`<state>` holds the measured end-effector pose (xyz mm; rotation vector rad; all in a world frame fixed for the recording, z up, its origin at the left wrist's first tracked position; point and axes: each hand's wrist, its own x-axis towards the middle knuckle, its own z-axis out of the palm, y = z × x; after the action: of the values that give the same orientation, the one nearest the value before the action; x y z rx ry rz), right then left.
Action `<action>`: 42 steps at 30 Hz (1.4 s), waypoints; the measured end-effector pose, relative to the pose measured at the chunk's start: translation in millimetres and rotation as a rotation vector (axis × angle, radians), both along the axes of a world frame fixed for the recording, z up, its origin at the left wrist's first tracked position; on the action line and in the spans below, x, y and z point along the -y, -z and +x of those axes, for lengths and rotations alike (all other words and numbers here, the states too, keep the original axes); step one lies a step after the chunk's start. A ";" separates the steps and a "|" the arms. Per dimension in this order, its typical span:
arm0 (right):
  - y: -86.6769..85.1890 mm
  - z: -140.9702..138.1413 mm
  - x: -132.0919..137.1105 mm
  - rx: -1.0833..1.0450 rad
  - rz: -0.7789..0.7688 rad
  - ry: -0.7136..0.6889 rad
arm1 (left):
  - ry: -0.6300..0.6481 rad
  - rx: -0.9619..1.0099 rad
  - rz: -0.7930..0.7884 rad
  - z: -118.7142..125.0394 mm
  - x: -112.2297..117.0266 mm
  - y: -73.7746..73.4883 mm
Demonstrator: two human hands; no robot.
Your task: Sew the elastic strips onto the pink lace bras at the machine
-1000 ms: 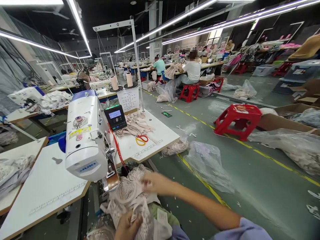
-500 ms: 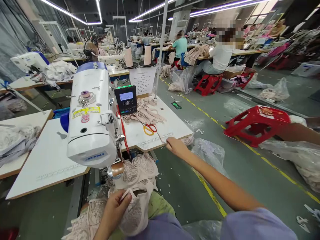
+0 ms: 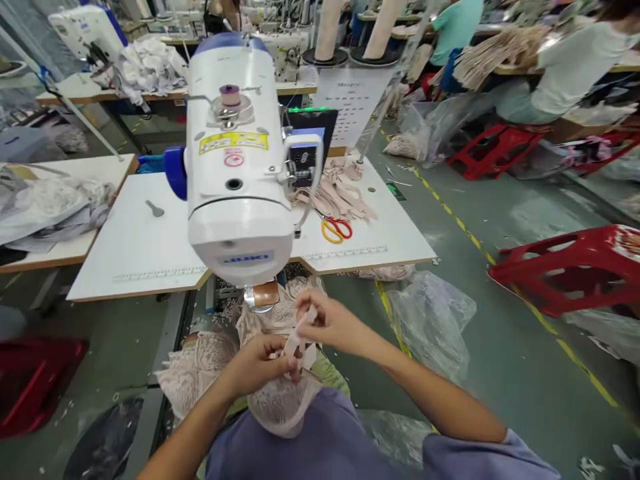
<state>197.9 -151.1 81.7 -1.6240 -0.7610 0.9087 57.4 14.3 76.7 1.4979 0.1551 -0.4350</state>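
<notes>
Close together above my lap, my left hand and my right hand both have bent, closed fingers. The left one pinches the edge of a beige lace bra, whose cup hangs down over my lap. Between the fingers of the right is a pale fabric strap, running down to the left fingertips. More beige lace pieces are bunched behind my hands, below the sewing machine's copper-coloured end. The white sewing machine stands just beyond them.
On the white sewing table lie scissors with red and yellow handles and beige strips. Another lace pile sits at my left. A clear plastic bag and a red stool are to the right.
My right hand has come from the table's right front edge back to my left hand, bringing the pale strap. The view has tilted downward and the machine appears closer.
</notes>
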 end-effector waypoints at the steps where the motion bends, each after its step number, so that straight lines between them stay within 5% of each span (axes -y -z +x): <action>1: 6.1 6.8 -0.7 -0.093 0.026 0.064 | -0.019 -0.052 -0.056 -0.9 -3.8 3.7; 7: 28.4 43.3 1.0 -0.426 0.229 0.454 | -0.100 -0.105 0.004 -11.0 -16.2 7.6; 10: 39.1 37.7 -5.8 -0.586 0.411 0.624 | -0.147 -0.083 0.023 -11.8 -17.2 7.1; 16: 63.9 -46.7 -22.9 -0.817 0.112 0.017 | -0.241 -0.010 -0.004 -7.4 -6.7 6.8; 18: 64.4 -62.0 -25.2 -0.746 0.088 0.051 | -0.259 0.012 0.001 -8.4 -3.4 6.7; 23: 61.8 -47.7 -28.2 -0.589 0.156 0.467 | -0.261 -0.044 0.035 -14.2 -4.2 9.3; 27: 64.4 -41.3 -28.7 -0.568 0.172 0.571 | -0.251 -0.067 0.068 -14.7 -5.7 12.4; 32: 62.5 -47.8 -19.9 -0.504 0.097 0.305 | -0.272 -0.053 0.051 -13.6 -1.6 11.7; 37: 54.3 -26.9 -5.5 -0.533 0.123 0.472 | -0.409 0.113 0.162 -21.4 0.1 11.5; 42: 35.6 -26.8 -1.3 -0.597 0.128 -0.033 | -0.367 0.308 0.419 -31.0 -2.9 16.3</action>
<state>171.1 -149.8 46.2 -1.1385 -0.4156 1.2604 26.4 17.2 60.4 1.8788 0.2832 0.1359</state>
